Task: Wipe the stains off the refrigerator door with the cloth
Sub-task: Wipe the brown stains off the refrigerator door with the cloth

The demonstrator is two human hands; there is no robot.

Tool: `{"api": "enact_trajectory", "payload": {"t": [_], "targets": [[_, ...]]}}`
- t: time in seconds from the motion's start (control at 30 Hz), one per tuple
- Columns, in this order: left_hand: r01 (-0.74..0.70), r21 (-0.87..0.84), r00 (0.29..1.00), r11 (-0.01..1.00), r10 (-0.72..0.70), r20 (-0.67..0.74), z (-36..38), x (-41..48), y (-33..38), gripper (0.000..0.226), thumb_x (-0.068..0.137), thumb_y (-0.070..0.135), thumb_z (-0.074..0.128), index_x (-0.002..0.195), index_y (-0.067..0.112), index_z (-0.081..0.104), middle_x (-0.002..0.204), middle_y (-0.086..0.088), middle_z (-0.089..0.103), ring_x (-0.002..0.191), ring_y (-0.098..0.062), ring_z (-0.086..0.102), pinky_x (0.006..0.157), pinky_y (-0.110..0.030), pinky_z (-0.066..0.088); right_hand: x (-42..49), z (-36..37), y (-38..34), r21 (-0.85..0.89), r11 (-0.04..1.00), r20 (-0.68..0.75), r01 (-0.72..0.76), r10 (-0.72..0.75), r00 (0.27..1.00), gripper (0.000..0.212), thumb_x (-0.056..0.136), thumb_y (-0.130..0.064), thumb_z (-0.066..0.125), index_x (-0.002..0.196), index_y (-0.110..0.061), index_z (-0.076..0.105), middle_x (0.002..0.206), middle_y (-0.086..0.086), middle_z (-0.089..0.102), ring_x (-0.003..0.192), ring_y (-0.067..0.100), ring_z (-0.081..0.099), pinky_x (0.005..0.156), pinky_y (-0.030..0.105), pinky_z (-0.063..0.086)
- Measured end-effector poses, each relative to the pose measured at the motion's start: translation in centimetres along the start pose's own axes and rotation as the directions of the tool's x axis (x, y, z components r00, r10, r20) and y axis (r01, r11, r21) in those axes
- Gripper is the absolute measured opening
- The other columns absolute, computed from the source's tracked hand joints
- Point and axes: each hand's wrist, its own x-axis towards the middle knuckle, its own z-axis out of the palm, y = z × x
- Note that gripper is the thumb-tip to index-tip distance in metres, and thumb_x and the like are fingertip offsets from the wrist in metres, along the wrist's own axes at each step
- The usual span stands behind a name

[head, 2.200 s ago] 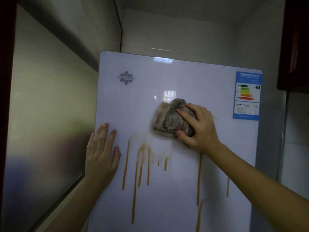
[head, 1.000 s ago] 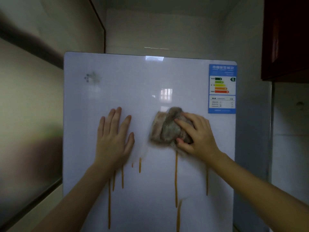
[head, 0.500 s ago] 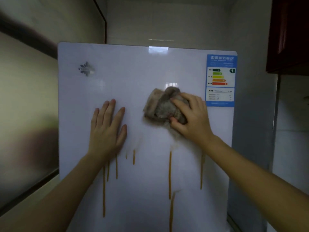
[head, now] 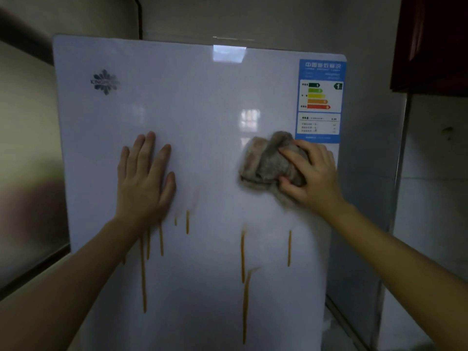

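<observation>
The white refrigerator door (head: 197, 102) fills the middle of the view. Several orange drip stains (head: 243, 254) run down its lower half. My right hand (head: 312, 176) presses a crumpled grey-brown cloth (head: 263, 163) against the door, just below a blue energy label (head: 320, 100). My left hand (head: 145, 178) lies flat on the door to the left, fingers spread, holding nothing; its wrist covers the tops of some drips.
A frosted window pane (head: 27, 158) with a dark frame stands close on the left. A dark red cabinet (head: 430, 41) hangs at the upper right. The fridge's grey side (head: 364, 173) and a tiled wall (head: 435, 193) lie to the right.
My right hand has slid the cloth to the right, up to the energy label. The smear under the cloth's earlier spot is gone. My left hand has stayed flat on the door.
</observation>
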Motion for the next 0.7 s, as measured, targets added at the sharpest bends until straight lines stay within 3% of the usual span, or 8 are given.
{"api": "enact_trajectory", "payload": {"t": [0.13,0.3,0.37,0.53,0.7], "targets": [[-0.003,-0.002,1.0,1.0,0.003,0.005,-0.1,-0.1,-0.1,0.056,0.098,0.034,0.044,0.15,0.011,0.042,0.164,-0.017,0.026,0.153,-0.034,0.02,0.126,-0.054,0.013,0.3,1.8,-3.1,0.052,0.998,-0.019,-0.043,0.044,0.999,0.061,0.084,-0.041,0.071,0.138,-0.013,0.062,0.136,0.017,0.056,0.123,0.034,0.052,0.1,0.04,0.036],[-0.013,0.009,1.0,1.0,0.013,0.007,0.0,0.0,-0.3,0.056,0.098,0.034,0.043,0.15,0.011,0.042,0.163,-0.018,0.026,0.153,-0.035,0.021,0.126,-0.055,0.014,-5.1,1.8,-3.2,0.043,0.977,0.111,0.207,-0.21,0.971,0.065,0.087,-0.045,0.071,0.144,-0.018,0.052,0.143,0.014,0.051,0.126,0.035,0.052,0.103,0.043,0.04],[-0.024,0.016,1.0,1.0,0.024,0.004,0.0,0.0,-0.4,0.056,0.099,0.035,0.042,0.15,0.011,0.042,0.163,-0.018,0.027,0.153,-0.035,0.021,0.125,-0.055,0.015,-7.0,0.7,-1.6,0.007,0.972,0.149,0.235,-0.234,0.961,0.065,0.088,-0.047,0.067,0.144,-0.019,0.05,0.143,0.013,0.049,0.125,0.035,0.053,0.102,0.044,0.041],[-0.012,0.009,1.0,1.0,0.012,0.013,0.0,0.0,-0.2,0.056,0.1,0.034,0.042,0.15,0.011,0.04,0.164,-0.018,0.025,0.154,-0.034,0.019,0.126,-0.055,0.014,-6.5,-1.5,1.0,-0.064,0.996,0.079,0.062,-0.056,0.995,0.061,0.088,-0.044,0.065,0.139,-0.014,0.057,0.136,0.02,0.054,0.119,0.038,0.053,0.1,0.046,0.041],[-0.019,0.002,1.0,1.0,0.019,0.015,0.1,0.0,-0.3,0.057,0.1,0.034,0.043,0.151,0.011,0.039,0.164,-0.018,0.024,0.154,-0.034,0.018,0.125,-0.055,0.015,-3.0,1.0,-3.2,0.031,0.991,-0.019,-0.129,0.129,0.991,0.061,0.085,-0.041,0.067,0.138,-0.011,0.06,0.136,0.019,0.054,0.12,0.035,0.05,0.099,0.042,0.038]]}}
